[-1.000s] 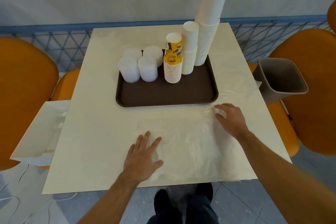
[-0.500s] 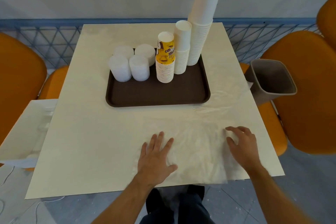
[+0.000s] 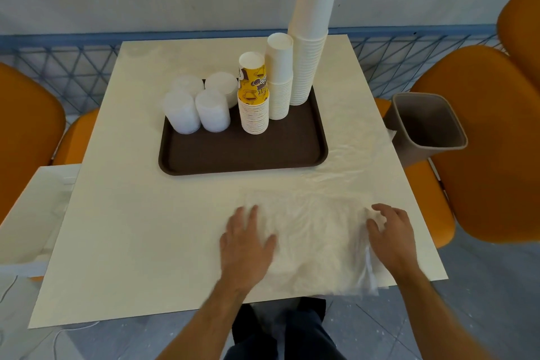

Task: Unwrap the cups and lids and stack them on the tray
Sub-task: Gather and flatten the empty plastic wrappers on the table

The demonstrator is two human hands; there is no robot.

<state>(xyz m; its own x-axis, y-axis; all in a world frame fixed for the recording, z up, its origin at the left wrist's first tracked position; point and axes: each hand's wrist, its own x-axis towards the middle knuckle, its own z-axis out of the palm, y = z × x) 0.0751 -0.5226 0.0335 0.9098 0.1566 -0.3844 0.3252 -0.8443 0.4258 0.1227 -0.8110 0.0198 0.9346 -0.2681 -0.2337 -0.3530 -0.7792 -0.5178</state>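
At the far left, at nine o'clock: an orange moulded chair (image 3: 26,131), and below it a white open box (image 3: 32,213) tucked against the edge of the cream rectangular table (image 3: 140,213).

Toward eleven o'clock on the table: a dark brown plastic tray (image 3: 242,155). On its left half, four short stacks of translucent white plastic lids (image 3: 201,105), standing close together. Just right of these, a stack of yellow printed paper cups (image 3: 253,96); touching or just beside it, a medium stack of plain white paper cups (image 3: 279,76); then, at the tray's far right corner, at twelve o'clock, a tall stack of plain white paper cups (image 3: 314,26), leaning slightly right.

Nearer, at six o'clock: left hand (image 3: 245,245), flat, fingers straight and spread, pressing down on the left part of a clear crinkled plastic wrapping sheet (image 3: 315,237). Sheet spread on the table between the two hands, reaching up toward the tray's right corner, its near right edge overhanging the table edge.

At four o'clock: right hand (image 3: 391,237), fingers curled, gathering a bunched fold of the sheet's right edge.

At two o'clock, off the table: a grey-brown square plastic bin (image 3: 429,126), and behind it an orange moulded chair at the right (image 3: 491,140).
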